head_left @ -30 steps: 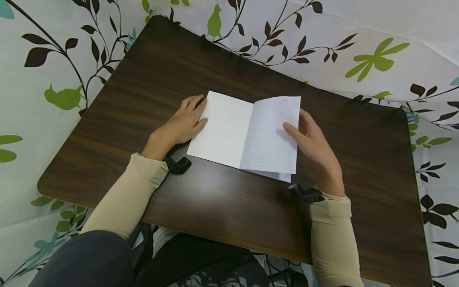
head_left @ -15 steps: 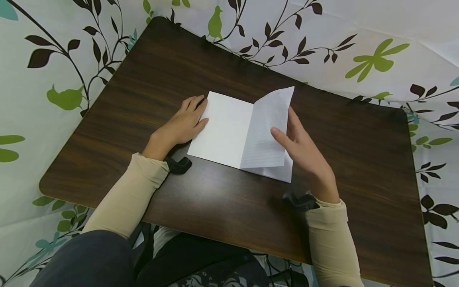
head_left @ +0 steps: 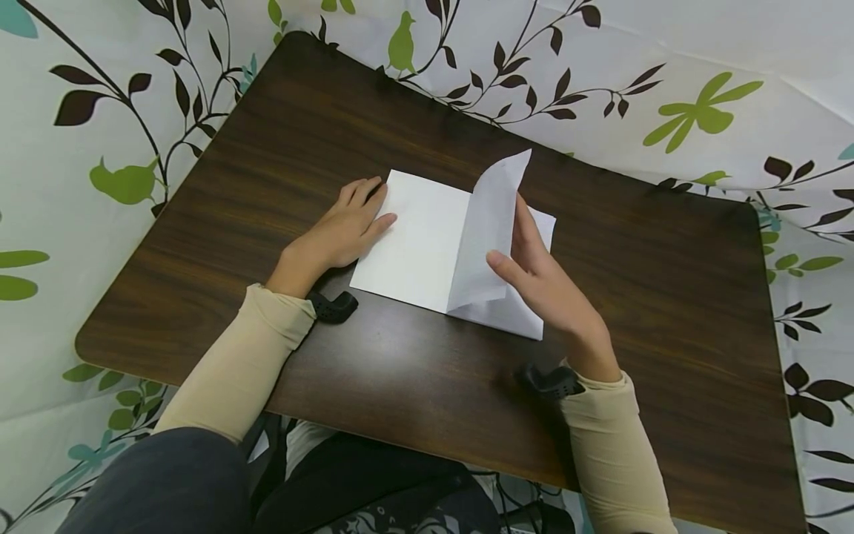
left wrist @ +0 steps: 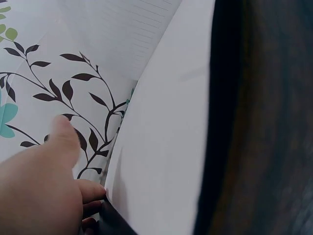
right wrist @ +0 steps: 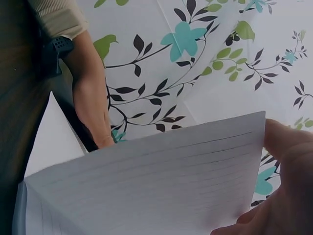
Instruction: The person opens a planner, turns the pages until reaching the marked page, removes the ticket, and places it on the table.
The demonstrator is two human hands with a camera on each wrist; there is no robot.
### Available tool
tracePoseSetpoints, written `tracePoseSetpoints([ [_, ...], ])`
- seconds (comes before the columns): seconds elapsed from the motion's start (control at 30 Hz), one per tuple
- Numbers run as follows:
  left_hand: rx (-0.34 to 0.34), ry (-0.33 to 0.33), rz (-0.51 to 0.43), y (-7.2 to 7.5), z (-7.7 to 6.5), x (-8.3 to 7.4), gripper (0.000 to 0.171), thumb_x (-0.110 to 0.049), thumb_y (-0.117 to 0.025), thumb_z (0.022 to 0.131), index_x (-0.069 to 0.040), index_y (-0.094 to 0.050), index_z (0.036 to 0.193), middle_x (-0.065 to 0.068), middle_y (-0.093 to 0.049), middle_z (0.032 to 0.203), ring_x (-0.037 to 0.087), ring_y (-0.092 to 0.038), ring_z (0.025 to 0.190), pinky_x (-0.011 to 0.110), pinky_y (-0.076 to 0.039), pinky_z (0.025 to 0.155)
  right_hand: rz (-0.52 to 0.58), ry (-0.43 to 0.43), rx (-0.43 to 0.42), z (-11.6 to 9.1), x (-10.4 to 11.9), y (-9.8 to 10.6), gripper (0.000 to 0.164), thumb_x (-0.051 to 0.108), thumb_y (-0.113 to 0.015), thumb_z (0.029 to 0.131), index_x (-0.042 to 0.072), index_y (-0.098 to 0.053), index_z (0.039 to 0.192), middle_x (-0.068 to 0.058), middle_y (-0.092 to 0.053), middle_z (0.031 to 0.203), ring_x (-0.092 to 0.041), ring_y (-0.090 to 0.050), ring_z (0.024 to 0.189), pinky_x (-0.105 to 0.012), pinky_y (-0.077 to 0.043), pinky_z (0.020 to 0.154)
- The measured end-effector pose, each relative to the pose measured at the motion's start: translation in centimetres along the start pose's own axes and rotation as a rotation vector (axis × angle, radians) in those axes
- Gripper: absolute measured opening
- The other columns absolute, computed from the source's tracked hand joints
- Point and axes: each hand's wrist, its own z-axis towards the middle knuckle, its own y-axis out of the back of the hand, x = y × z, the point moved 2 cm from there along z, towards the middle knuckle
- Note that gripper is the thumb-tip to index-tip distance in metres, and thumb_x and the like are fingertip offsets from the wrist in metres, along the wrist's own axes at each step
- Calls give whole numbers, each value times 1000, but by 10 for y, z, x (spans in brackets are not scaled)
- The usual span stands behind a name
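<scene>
A notebook [head_left: 416, 248] lies spread on the dark wooden table, its left side a blank white surface. The left hand [head_left: 342, 228] rests at its left edge with the fingers extended; the thumb is over the white surface in the head view and looks raised in the left wrist view. The right hand [head_left: 557, 289] holds a lined page [head_left: 482, 237] by its outer edge, thumb on one face and fingers behind. This page stands lifted and curved above the right side of the notebook. Ruled lines show on the page [right wrist: 156, 181] in the right wrist view.
The wood-grain table [head_left: 373, 400] extends around the notebook on all sides. Behind it hangs a white curtain [head_left: 600, 44] printed with leaves and birds. Black wrist devices sit on the left wrist [head_left: 333, 307] and the right wrist [head_left: 550, 382].
The right hand has moved left with the page, which has risen from near flat to upright and uncovered the sheet beneath. The left hand has stayed nearly in place.
</scene>
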Motion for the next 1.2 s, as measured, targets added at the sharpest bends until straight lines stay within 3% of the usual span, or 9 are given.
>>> tracePoseSetpoints([
  [0.2,-1,0,-9,0,0,0,74,-53,-21,112,-6,-6,168,13,2,177,34,4,163,54,-12,132,-5,16,18,0,-1,-5,90,32,-54,108,34,15,166,20,18,171,-5,14,161,-49,-4,134],
  [0.4,8,-2,12,2,-2,0,79,-49,-38,111,-6,-5,168,13,1,177,35,4,163,53,-13,132,15,48,2,4,-3,-11,92,28,-55,108,32,16,166,19,20,171,-5,16,161,-50,-2,134],
  [0.63,38,21,62,4,-5,4,83,-55,-41,108,-14,-3,169,13,6,177,37,11,164,54,9,132,24,88,23,9,-6,-19,92,34,-55,108,31,17,165,19,21,171,-3,18,160,-50,0,134],
  [0.73,43,19,68,4,-5,5,83,-57,-40,108,-15,-2,170,13,7,177,36,11,164,53,11,132,16,98,33,10,-7,-22,91,34,-54,108,32,17,165,20,20,171,-3,16,160,-50,-2,134],
  [0.87,40,21,58,4,-5,5,81,-58,-35,109,-16,-3,170,12,6,177,35,11,164,53,10,132,7,96,45,13,-9,-27,92,34,-55,108,34,17,165,20,19,171,-5,10,162,-51,-5,134],
  [1.2,12,11,-10,6,-6,6,78,-63,-5,108,-16,-7,170,10,4,178,34,11,164,52,11,132,-30,47,86,17,-14,-43,101,45,-63,103,36,16,165,20,16,172,-9,2,163,-52,-9,134],
])
